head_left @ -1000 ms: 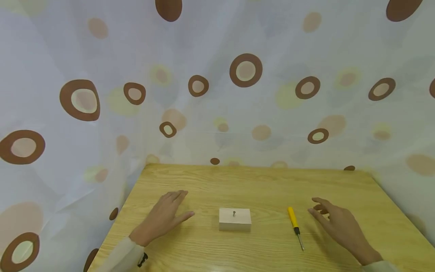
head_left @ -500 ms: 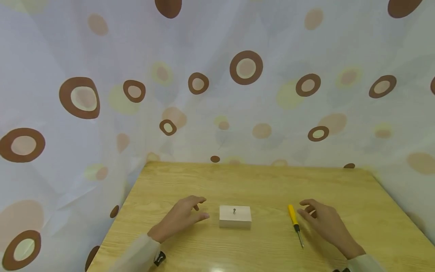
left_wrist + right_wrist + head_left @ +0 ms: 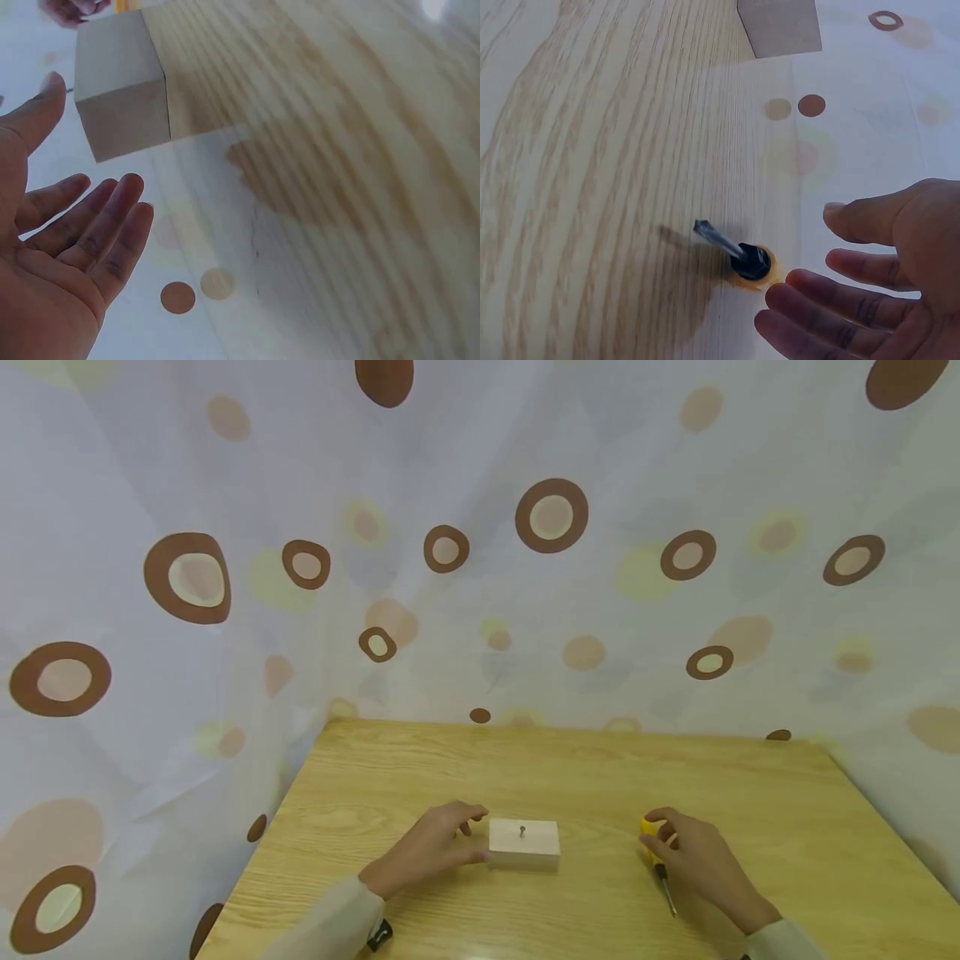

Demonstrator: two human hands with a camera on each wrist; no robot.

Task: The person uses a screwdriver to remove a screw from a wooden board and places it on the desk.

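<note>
Lower centre: left hand (image 3: 427,850) loose beside block (image 3: 528,846). Lower right: right hand (image 3: 697,858) relaxed at screwdriver (image 3: 662,872), yellow handle (image 3: 647,827) partly hidden.

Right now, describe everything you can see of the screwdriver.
The screwdriver has a yellow handle, a black collar and a slim, metallic-looking shaft. It lies on the wood-grain table to the right of the pale block, its tip at the near end. The right hand is at the handle, partly hiding it in the head view; contact is unclear.

Pale backdrop (image 3: 480,452) patterned with brown rings (image 3: 524,516), yellowish wood-grain tabletop (image 3: 570,777)
</note>
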